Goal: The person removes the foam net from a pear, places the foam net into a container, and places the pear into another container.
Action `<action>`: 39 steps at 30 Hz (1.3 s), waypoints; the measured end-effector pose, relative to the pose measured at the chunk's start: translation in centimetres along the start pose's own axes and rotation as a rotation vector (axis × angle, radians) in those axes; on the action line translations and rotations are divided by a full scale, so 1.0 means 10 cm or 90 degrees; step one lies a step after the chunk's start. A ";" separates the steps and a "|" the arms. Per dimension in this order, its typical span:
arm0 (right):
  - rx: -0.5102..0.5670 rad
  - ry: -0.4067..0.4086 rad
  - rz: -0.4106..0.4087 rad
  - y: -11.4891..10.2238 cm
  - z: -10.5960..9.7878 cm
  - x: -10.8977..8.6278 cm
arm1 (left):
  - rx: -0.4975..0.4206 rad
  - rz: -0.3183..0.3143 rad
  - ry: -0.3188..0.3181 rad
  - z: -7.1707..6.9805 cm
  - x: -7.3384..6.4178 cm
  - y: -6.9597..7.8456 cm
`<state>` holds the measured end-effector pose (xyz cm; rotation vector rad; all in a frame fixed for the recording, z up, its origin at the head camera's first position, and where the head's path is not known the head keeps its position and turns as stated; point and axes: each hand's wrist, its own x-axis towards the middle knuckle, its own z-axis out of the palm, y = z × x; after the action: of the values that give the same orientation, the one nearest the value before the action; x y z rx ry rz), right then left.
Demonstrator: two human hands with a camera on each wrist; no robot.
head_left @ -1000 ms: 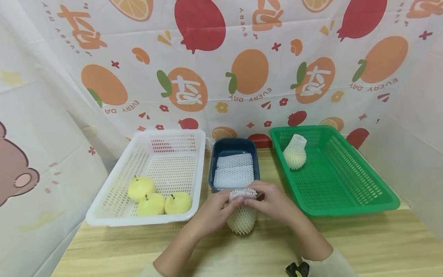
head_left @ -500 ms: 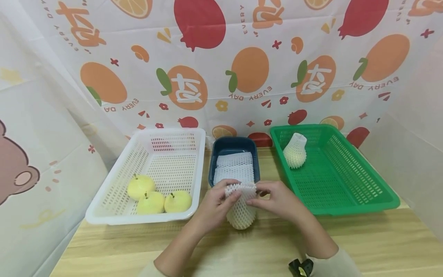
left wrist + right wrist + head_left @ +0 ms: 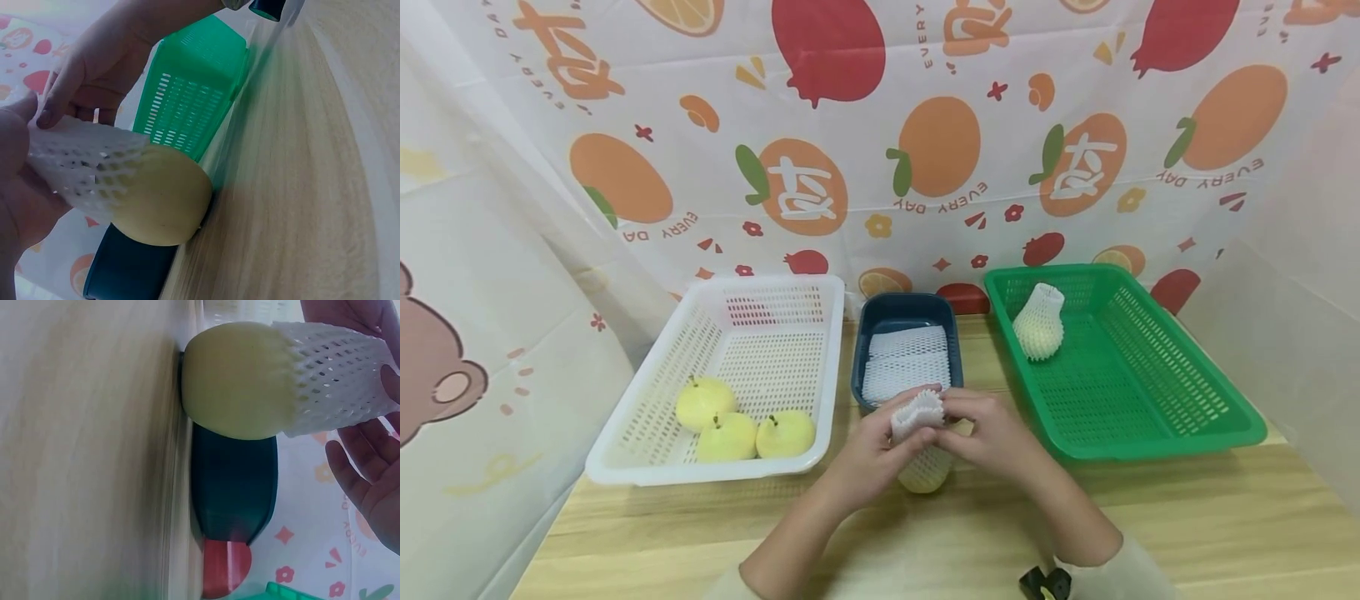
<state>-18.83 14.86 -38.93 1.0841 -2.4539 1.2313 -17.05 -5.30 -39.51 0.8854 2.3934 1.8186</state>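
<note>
A white foam fruit net (image 3: 919,414) is stretched over the upper part of a pale yellow pear (image 3: 165,197) standing on the table. The pear's rounded lower end shows bare below the net in both wrist views. My left hand (image 3: 874,446) grips the net's gathered top from the left, thumb on the near side. From the right, my right hand (image 3: 992,433) pinches the same top edge between thumb and fingers. Just behind the hands, a dark blue tray (image 3: 956,333) holds flat folded foam nets (image 3: 906,375).
At left a white basket (image 3: 602,467) contains three yellow pears (image 3: 786,435). The green basket (image 3: 1120,392) on the right has one net-wrapped pear (image 3: 1040,325) at its left side. A fruit-print cloth (image 3: 865,167) hangs behind everything on the wooden table (image 3: 1187,517).
The net, which reached down to the pear's bottom before, now sits higher and leaves the lower end bare. Both hands have drawn closer together at its top, narrowing the opening.
</note>
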 end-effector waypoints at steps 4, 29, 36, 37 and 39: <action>-0.007 0.016 -0.005 -0.03 0.02 0.01 | -0.011 0.038 0.036 0.01 0.00 0.04; 0.075 0.002 0.066 -0.28 0.16 0.00 | -0.407 -0.018 0.218 0.00 -0.01 0.29; 0.115 -0.034 0.119 -0.36 0.18 0.00 | -0.401 -0.028 0.236 0.02 -0.02 0.32; 0.124 -0.036 0.124 -0.37 0.19 0.00 | -0.408 -0.026 0.235 0.02 -0.02 0.32; 0.137 -0.037 0.126 -0.40 0.21 0.00 | -0.428 -0.010 0.227 0.03 -0.03 0.32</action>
<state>-15.79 11.76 -37.80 0.9553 -2.5700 1.5756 -15.36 -4.62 -36.83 0.4945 1.6740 2.6885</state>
